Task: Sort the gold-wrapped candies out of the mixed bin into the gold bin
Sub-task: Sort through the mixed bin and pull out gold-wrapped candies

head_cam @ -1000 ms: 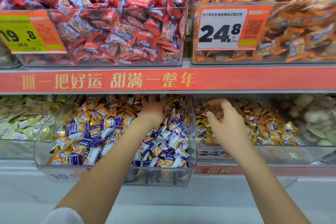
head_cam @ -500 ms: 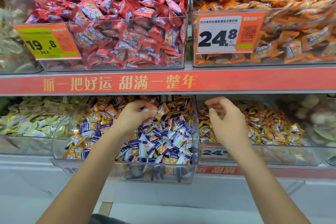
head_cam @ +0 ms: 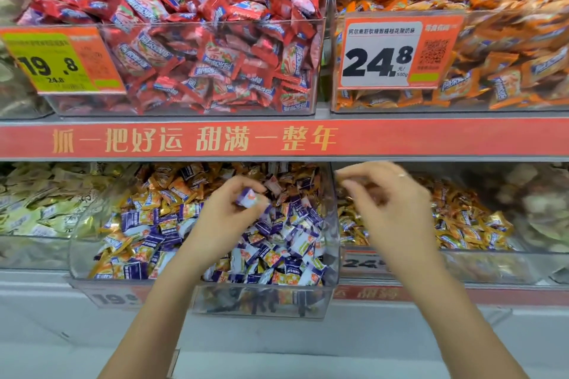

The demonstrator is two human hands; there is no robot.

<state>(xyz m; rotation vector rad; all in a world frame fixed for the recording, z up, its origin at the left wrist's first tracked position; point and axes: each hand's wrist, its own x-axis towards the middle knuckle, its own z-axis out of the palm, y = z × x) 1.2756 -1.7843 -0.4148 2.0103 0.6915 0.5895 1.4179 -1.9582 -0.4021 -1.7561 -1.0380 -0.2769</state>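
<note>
Both forearms ran out of the bottom of the view, the clear plastic bins at the far left and far right were blurred beyond reading, and the right hand [head_cam: 389, 209] was smeared by motion, so whether its curled fingers pinched anything could not be told as it hovered above the clear gold bin [head_cam: 437, 258] of gold-wrapped candies [head_cam: 462, 224]. The left hand [head_cam: 226, 215] was over the clear mixed bin [head_cam: 264, 301] of purple-and-white and gold sweets, fingers closed around a small purple-and-white wrapped candy [head_cam: 248, 197] lifted just above the pile.
</note>
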